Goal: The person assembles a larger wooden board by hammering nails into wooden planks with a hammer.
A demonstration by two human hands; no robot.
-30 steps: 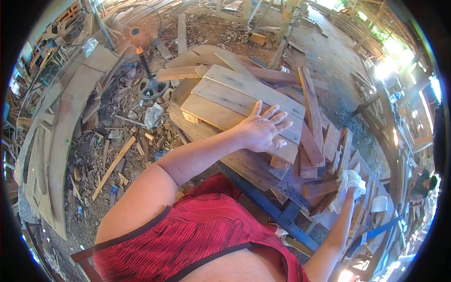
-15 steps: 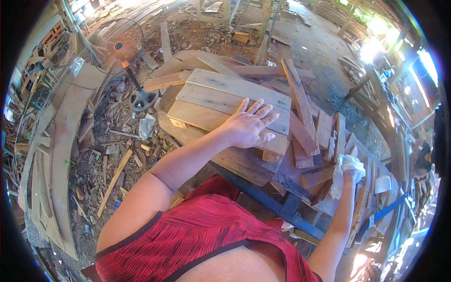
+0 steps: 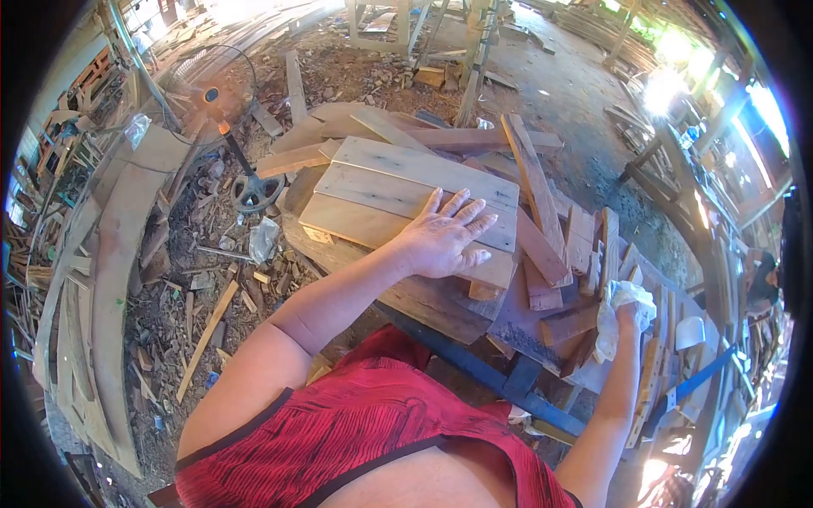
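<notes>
A low stand-like piece made of planks (image 3: pixel 415 175) lies in front of me on a thick wooden slab (image 3: pixel 423 302). Its top shows several boards side by side, with small dark nail marks. My left hand (image 3: pixel 445 235) rests on the near right part of these boards, fingers spread and palm down. Out to the right, my right hand (image 3: pixel 627 315) is at a crumpled white plastic bag (image 3: pixel 608 326). The bag hides its fingers, so I cannot see what they touch inside.
Loose wood offcuts (image 3: pixel 542 241) are piled right of the planks. A blue metal bar (image 3: pixel 461 364) runs along the near edge. A fan (image 3: pixel 212 95) on a stand is at left, near a long curved board (image 3: pixel 127 245). Wood scraps litter the ground.
The view has shifted slightly, so the planks sit a little lower in the picture. My left hand stays flat on the boards, and my right hand stays at the bag.
</notes>
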